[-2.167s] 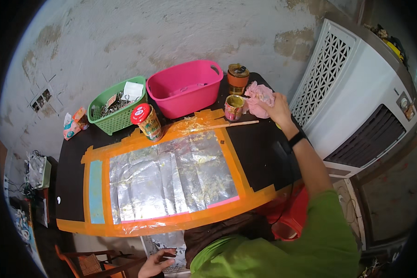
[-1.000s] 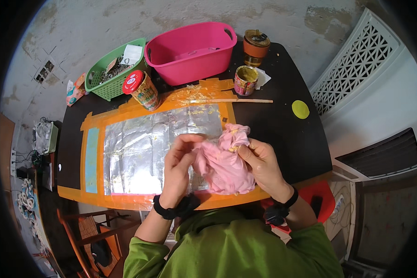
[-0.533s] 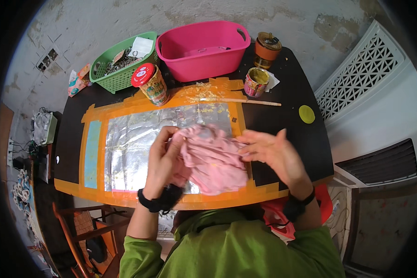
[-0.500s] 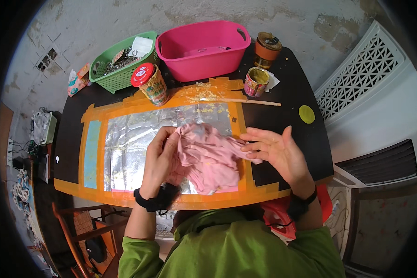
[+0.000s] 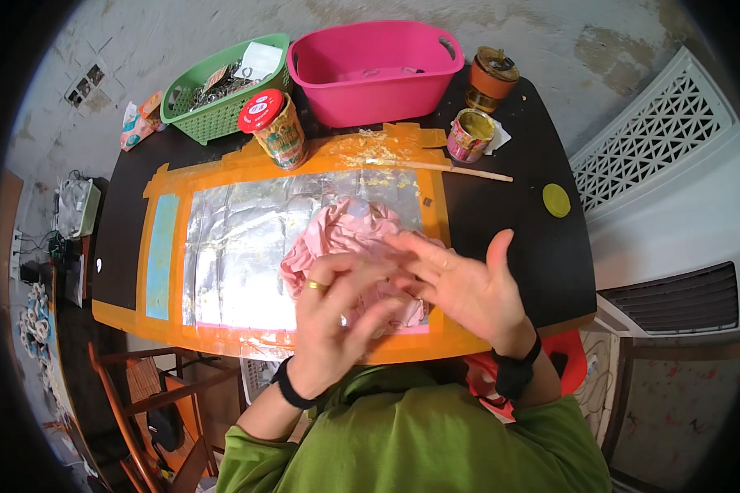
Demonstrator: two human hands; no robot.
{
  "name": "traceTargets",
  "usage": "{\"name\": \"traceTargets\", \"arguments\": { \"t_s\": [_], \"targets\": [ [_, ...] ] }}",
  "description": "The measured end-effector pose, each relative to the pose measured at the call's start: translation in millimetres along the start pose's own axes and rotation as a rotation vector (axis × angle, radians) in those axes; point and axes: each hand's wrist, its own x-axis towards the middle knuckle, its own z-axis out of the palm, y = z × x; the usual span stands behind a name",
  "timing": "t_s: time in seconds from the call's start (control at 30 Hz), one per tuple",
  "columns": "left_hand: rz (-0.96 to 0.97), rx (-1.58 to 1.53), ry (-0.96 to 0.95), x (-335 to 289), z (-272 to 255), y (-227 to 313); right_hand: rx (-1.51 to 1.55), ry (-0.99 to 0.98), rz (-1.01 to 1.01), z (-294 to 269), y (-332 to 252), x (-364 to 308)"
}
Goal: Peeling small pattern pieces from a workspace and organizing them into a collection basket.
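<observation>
A crumpled pink cloth (image 5: pixel 337 230) lies on the silver foil sheet (image 5: pixel 239 222), which is framed with orange tape. Over the cloth's near side is my left hand (image 5: pixel 333 308), a ring on one finger. Its bent fingers point at my right hand, slightly blurred, thumb apart, and nothing shows in its grasp. My right hand (image 5: pixel 473 287) is turned palm up above the cloth's right side, with fingers stretched out and thumb raised. The fingertips of both hands come close together; whether they touch I cannot tell. Part of the cloth is hidden beneath the hands.
Along the far side stand a green basket (image 5: pixel 214 123) of metal bits, a pink tub (image 5: pixel 378 103), a red-lidded cup (image 5: pixel 280 135), an orange-brown jar (image 5: pixel 491 80) and a small open pot (image 5: pixel 470 138). A thin stick (image 5: pixel 477 172) and a yellow-green lid (image 5: pixel 556 200) lie at right.
My left hand has let go of the cloth and moved right and nearer to me, toward my right hand. The cloth now rests on the foil. My right hand has shifted slightly left.
</observation>
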Motion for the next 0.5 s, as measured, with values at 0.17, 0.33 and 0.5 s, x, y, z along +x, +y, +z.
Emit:
{"name": "traceTargets", "arguments": {
  "t_s": [0.17, 0.33, 0.5],
  "targets": [
    [0.229, 0.050, -0.094, 8, 10, 1, -0.023, -0.153, 0.185, 18, 14, -13],
    [-0.029, -0.195, 0.158, 2, -6, -15, -0.274, -0.042, 0.061, 10, 5, -30],
    [-0.495, -0.507, 0.072, -13, -24, -30, -0.863, 0.482, -0.294, -15, 8, -35]
  ]
}}
